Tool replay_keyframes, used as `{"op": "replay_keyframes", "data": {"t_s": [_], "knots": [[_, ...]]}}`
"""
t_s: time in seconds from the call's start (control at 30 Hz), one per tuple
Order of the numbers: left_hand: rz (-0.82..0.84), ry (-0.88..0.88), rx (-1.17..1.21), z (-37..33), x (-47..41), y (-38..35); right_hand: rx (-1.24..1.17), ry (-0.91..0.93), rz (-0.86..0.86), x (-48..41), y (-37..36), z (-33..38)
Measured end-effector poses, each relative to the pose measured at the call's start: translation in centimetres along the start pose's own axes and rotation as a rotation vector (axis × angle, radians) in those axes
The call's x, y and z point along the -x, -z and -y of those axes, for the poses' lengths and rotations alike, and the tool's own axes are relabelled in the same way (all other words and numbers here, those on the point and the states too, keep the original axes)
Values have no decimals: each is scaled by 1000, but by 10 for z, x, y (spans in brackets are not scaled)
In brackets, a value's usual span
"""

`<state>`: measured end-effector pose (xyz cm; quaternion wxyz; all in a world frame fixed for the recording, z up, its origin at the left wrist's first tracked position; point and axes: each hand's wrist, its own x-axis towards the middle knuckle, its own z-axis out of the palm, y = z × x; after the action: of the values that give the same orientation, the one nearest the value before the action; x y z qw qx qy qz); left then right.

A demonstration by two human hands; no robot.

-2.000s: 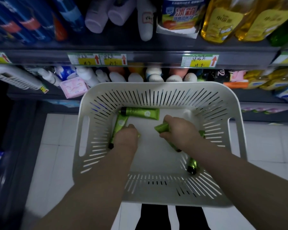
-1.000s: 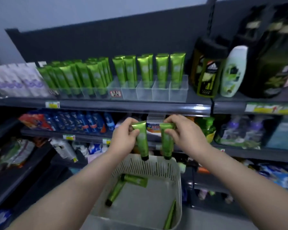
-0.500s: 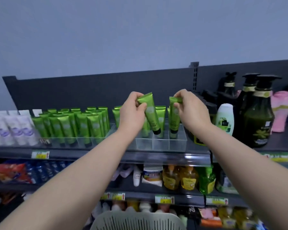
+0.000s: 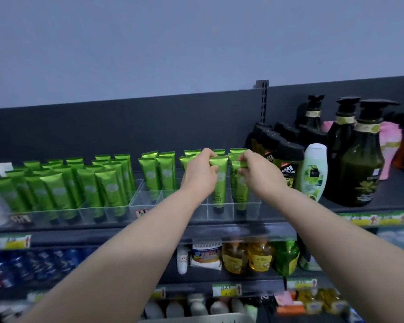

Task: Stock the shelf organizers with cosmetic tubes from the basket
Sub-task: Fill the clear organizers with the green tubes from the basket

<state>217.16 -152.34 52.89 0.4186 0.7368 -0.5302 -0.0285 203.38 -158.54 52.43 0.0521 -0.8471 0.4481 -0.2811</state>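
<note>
Tubes held: 2 green ones, L tube point(image 4: 219, 183) & R tube point(image 4: 240, 190). Both upright, cap down, crimp up, in the front row of the clear organizer point(image 4: 233, 215) on the top shelf point(image 4: 243, 229). R tube is in the end slot, L tube in the slot next to it.
L hand point(image 4: 200, 173): fingers pinch L tube at its crimped top; not let go.
R hand point(image 4: 258, 172): same pinch on R tube's top edge.
Why top grip: prob. keeps fingers above the slot walls, so each tube drops straight in w/o knuckles catching dividers or the tubes behind.
Why cap down: matches the stocked tubes point(image 4: 56, 190) further L; flat cap serves as base.
Why 2 at once: adjacent slots, one per hand, so prob. fewer trips.
Seated?: caps look at or near the slot floor; can't tell if touching.
Basket point(image 4: 196, 319): only the white rim shows at btm edge, below the arms; contents hidden.
Neighbours: dark bottles point(image 4: 288, 169) & white bottle point(image 4: 313, 173) stand just R of the organizer; R hand is near them, not touching.
Vs 0.5 s ago: tubes were above the organizer, L one tilted, caps about at rim lvl. Now lower, straightened, inside the slots; hands came down w/ them.
Vs 1 s ago: hands were low over the basket, tubes hanging; since raised to the top shelf.
Left to do: front slots to the L of these look empty, so more trips likely.
</note>
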Motion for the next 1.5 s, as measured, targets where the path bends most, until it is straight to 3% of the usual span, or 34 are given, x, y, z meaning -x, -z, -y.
{"op": "replay_keyframes", "data": {"t_s": [0.27, 0.63, 1.03, 1.3, 1.5], "knots": [[40, 29, 11, 11, -3, -8, -73, 34, -5, 3, -7, -3], [48, 86, 12, 3, 2, 0, 26, 50, 12, 3, -2, -8], [-142, -37, -200, -16, 39, 26, 121, 267, -153, 35, 16, 4], [-8, -111, -575, -8, 127, 48, 146, 437, -80, 109, 10, -1], [139, 115, -661, 45, 212, 47, 88, 459, 142, 174, -27, -11]]}}
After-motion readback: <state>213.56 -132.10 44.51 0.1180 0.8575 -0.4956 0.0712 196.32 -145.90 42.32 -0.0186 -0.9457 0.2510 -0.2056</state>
